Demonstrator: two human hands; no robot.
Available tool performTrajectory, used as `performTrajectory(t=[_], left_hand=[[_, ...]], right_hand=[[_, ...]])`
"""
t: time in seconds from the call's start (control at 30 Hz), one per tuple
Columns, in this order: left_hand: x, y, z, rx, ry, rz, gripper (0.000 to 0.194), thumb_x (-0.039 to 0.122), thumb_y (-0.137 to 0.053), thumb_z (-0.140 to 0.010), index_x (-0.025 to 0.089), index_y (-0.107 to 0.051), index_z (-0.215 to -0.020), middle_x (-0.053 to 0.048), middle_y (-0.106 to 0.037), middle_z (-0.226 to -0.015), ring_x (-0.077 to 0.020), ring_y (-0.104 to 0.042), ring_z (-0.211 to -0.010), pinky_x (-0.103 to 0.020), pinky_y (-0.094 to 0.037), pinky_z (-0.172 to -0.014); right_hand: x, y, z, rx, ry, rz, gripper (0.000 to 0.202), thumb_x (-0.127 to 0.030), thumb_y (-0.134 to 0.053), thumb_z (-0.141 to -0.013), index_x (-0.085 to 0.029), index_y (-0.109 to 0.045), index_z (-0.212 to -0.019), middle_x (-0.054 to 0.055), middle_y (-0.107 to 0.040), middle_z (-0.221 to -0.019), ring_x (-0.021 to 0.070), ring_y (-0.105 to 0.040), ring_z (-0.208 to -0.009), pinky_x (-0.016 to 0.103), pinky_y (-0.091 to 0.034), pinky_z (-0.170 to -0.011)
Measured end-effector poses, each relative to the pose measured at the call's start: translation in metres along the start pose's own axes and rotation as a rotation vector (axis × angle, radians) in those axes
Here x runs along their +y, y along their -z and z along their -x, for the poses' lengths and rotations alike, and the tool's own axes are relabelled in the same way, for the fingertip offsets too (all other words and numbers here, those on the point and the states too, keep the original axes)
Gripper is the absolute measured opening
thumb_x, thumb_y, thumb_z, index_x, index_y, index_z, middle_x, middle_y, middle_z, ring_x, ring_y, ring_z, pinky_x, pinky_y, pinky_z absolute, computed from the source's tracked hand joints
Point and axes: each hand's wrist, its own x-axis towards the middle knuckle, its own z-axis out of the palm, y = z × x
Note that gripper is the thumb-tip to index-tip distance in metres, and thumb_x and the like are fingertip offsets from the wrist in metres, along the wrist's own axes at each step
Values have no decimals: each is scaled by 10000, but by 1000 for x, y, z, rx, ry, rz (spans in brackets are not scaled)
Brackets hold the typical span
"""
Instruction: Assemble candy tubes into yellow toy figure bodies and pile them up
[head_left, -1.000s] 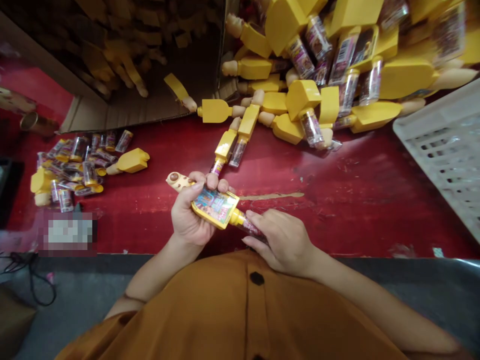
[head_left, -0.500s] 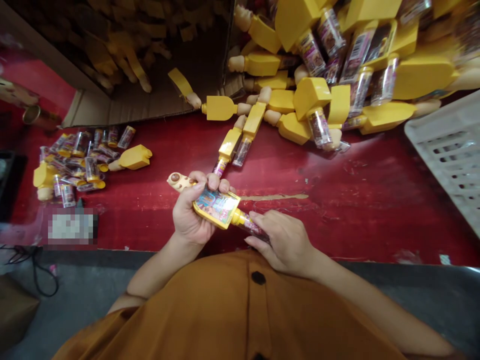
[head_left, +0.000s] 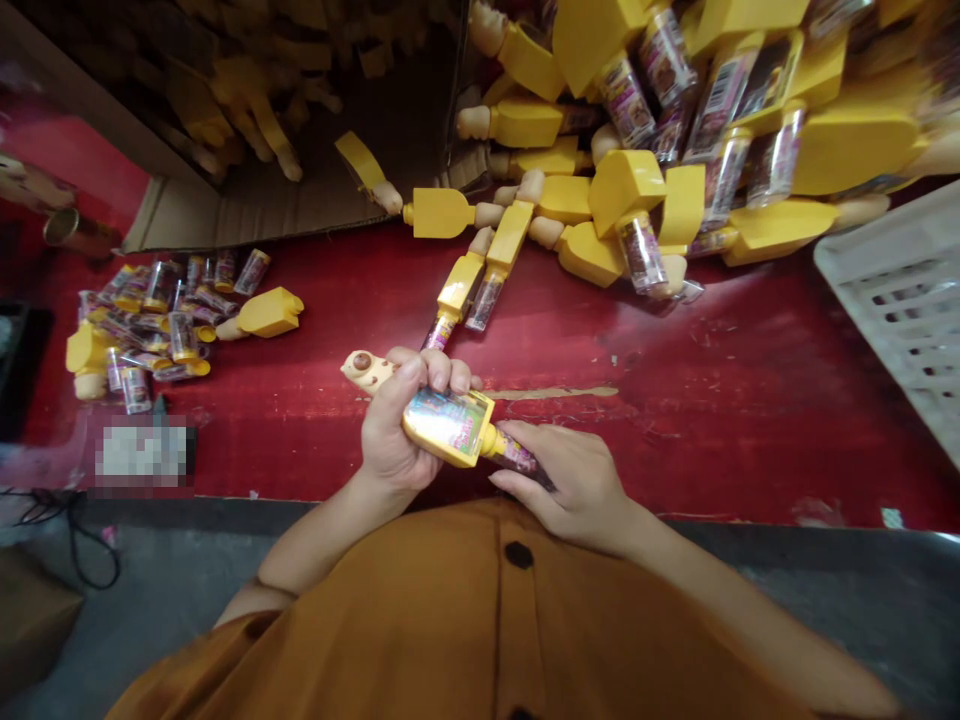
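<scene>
In front of my body I hold a yellow plastic toy (head_left: 452,428) with a shiny picture label on its flat face. My left hand (head_left: 395,432) is closed round its body, and a cream animal-like head with brown spots (head_left: 367,370) sticks out past the thumb. A clear, printed tube (head_left: 517,455) with a yellow collar joins the toy's other end. Closed on this tube, fingers above and thumb below, is my right hand (head_left: 576,478); it covers the tube's far end. Just beyond my left fingers lie two similar toys with tubes, the closer one a yellow toy (head_left: 459,284).
The red tabletop (head_left: 720,400) bears a pile of yellow toys (head_left: 630,185) at back right and a heap of small tubes (head_left: 161,310) at left. A cardboard box (head_left: 247,222) with more yellow toys stands at back left. At right is a white plastic basket (head_left: 892,270).
Both hands have shifted slightly right with the toy and its tube between them. Their grips look the same, and glare now covers more of the label.
</scene>
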Motion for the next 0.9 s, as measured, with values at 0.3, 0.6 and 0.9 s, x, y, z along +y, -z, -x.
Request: performTrajectory(t=[0.3, 0.6, 0.9], left_hand=[[4, 2, 1, -59, -37, -13, 257, 243, -597, -699, 169, -387, -571, 42, -385, -594, -79, -431, -597, -271, -452, -691], [-9, -11, 8, -126, -22, 40, 241, 217, -556, -680, 174, -341, -580, 40, -325, -616, -76, -393, -594, -256, -438, -675], [-8, 0, -2, -94, 61, -29, 270, 247, -578, -644, 180, -325, -579, 42, -331, -599, -79, -398, -578, -264, -423, -651]], right_hand=[[-2, 3, 0, 9, 67, 38, 325, -360, -440, -860, -67, -517, -978, 65, -632, -789, 123, -573, -625, 235, -441, -568], [-15, 3, 5, 81, -201, -353, 164, -265, -490, -809, -124, -507, -889, 15, -573, -703, 77, -526, -580, 171, -417, -529], [-10, 2, -4, -404, -591, -912, 262, -382, -425, -846, -133, -471, -781, -16, -433, -603, 61, -389, -528, 176, -337, -481]])
